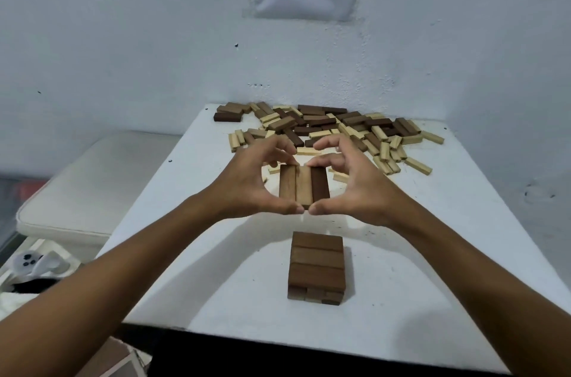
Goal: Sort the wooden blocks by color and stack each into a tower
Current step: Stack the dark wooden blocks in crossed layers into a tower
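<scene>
Three brown blocks (pixel 303 186) held side by side above the white tabletop (pixel 191 206).

The row runs from mid-brown to darkest on the right. The left hand (pixel 251 182) and right hand (pixel 350 183) share one grip, fingers curled over the far ends, thumbs meeting at the near end. The low brown tower (pixel 317 268) stands nearer; mixed loose blocks (pixel 324 126) lie beyond.

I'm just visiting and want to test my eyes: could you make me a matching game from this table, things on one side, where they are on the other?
Things:
1. three brown blocks
2. brown tower
3. mixed pile of blocks
4. white cushion

Places:
A. far end of the table
B. held between left hand and right hand
C. beside the table, on the left
D. near edge of the table

Pairs: 1-B, 2-D, 3-A, 4-C
</scene>
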`<move>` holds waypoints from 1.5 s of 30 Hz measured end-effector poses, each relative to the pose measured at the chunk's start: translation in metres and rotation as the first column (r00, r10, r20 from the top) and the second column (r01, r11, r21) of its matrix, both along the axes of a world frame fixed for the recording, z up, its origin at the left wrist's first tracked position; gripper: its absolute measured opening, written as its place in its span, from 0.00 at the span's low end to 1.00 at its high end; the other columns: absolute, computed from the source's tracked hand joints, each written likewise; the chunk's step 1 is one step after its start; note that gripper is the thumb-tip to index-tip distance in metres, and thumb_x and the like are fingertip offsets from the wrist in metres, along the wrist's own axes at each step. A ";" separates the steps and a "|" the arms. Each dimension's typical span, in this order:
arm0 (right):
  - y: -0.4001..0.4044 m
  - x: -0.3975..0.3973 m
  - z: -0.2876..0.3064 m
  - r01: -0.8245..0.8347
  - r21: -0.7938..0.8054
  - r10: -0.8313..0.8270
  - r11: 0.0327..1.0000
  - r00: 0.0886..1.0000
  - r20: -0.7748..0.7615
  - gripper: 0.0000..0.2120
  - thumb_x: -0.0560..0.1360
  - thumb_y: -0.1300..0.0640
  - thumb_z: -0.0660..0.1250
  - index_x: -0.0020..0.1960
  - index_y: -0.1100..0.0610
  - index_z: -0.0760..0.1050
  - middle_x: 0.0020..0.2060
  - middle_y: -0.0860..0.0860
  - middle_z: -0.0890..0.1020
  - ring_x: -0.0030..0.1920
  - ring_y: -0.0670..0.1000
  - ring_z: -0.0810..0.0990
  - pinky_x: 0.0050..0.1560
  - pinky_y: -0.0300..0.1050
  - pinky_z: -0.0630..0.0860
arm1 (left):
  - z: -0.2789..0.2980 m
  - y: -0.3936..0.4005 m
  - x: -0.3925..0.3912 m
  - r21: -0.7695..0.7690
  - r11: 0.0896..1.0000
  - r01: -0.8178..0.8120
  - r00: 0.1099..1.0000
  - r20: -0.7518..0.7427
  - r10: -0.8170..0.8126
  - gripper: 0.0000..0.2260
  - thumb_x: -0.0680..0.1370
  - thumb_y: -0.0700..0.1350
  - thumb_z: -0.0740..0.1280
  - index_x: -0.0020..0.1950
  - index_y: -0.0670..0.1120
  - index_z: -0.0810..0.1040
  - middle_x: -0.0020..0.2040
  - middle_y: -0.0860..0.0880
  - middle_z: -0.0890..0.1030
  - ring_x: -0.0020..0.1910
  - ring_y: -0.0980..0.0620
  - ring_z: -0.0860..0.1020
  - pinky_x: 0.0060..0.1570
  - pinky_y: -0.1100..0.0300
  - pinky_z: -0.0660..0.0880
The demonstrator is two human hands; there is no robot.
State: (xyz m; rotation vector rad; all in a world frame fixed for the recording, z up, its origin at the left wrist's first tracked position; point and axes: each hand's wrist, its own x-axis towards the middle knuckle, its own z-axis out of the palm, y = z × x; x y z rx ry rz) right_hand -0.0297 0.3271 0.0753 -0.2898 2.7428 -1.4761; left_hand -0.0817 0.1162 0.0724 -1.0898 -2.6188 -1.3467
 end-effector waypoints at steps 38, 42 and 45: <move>-0.005 0.080 -0.026 -0.003 0.028 -0.001 1.000 0.993 0.115 0.48 0.62 0.60 0.81 0.70 0.38 0.57 0.59 0.44 0.76 0.65 0.41 0.71 0.72 0.51 0.64 | -0.028 -0.001 0.073 -0.084 0.993 0.078 0.992 0.106 -0.069 0.30 0.57 0.65 0.73 0.56 0.60 0.71 0.55 0.60 0.76 0.52 0.61 0.71 0.42 0.76 0.66; -0.005 0.080 -0.027 -0.009 0.032 0.005 0.999 0.993 0.116 0.48 0.63 0.60 0.81 0.71 0.38 0.57 0.59 0.44 0.76 0.64 0.40 0.70 0.72 0.51 0.64 | -0.029 -0.002 0.072 -0.086 0.993 0.079 0.992 0.106 -0.070 0.31 0.57 0.66 0.74 0.56 0.59 0.71 0.55 0.60 0.76 0.52 0.61 0.71 0.42 0.76 0.66; -0.005 0.080 -0.027 -0.010 0.033 0.007 0.999 0.993 0.115 0.48 0.62 0.60 0.81 0.71 0.37 0.57 0.59 0.44 0.76 0.64 0.39 0.71 0.71 0.51 0.65 | -0.030 -0.002 0.072 -0.099 0.992 0.080 0.992 0.105 -0.069 0.30 0.57 0.66 0.73 0.56 0.60 0.71 0.55 0.61 0.76 0.53 0.61 0.71 0.42 0.76 0.66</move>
